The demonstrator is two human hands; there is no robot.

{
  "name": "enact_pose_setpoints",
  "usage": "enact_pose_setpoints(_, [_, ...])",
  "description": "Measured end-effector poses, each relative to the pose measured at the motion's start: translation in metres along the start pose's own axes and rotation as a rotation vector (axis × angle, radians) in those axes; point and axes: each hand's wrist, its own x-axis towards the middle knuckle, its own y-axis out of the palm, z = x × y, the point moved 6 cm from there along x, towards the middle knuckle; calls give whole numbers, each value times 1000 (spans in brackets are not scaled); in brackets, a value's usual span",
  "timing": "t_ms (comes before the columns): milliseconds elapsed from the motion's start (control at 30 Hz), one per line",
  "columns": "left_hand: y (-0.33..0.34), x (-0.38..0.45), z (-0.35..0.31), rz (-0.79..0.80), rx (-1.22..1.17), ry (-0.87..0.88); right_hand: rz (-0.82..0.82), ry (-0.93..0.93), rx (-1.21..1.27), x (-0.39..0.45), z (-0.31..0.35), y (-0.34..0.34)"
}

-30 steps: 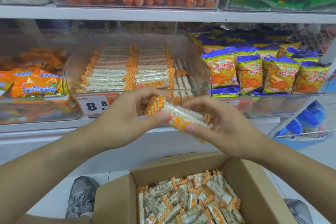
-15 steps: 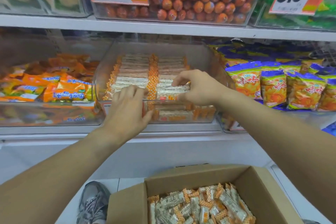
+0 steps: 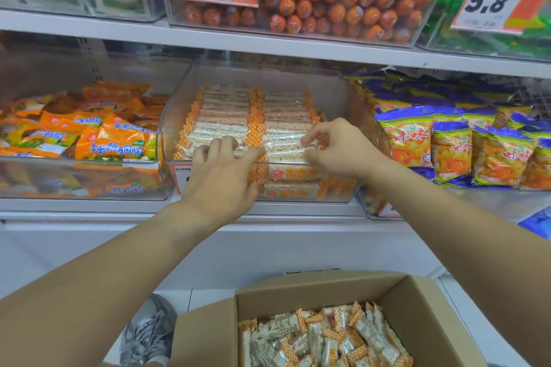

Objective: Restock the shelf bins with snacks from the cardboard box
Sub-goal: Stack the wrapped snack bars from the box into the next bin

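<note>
**Gently: light, crinkly bars going into the middle bin**

Left hand [image 3: 220, 179] rests spread fingers, grip released, over the clear bin's [image 3: 369, 116] front edge. Right hand [image 3: 337, 149] pinches a snack bar [image 3: 286, 147] lying atop the front row. Probably light, slippery-wrapped and crumbly; take it by its ends. More fill the cardboard box [image 3: 423, 316] below.

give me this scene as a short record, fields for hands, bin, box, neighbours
left hand: left hand rests over the front edge of the clear bin, fingers on the rice bars
right hand: right hand pinches the front rice bar of the right row
bin: two neat rows
box: cardboard box below, many bars loose inside
neighbours: orange packs left, chip bags right, sausages above
</note>
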Motion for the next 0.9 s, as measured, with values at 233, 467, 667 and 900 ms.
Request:
enact_pose_setpoints(233, [-1,2,-4,5,0,-19,105,179,-90,7,-9,3])
enact_pose_setpoints(467, [-1,3,-6,-7,44,-7,105,211,-75,10,-6,12])
enact_pose_setpoints(667, [1,0,-6,-15,92,33,60,178,-129,14,2,11])
enact_pose_setpoints(900, [2,-2,-3,-1,90,35,64,130,-94,13,1,15])
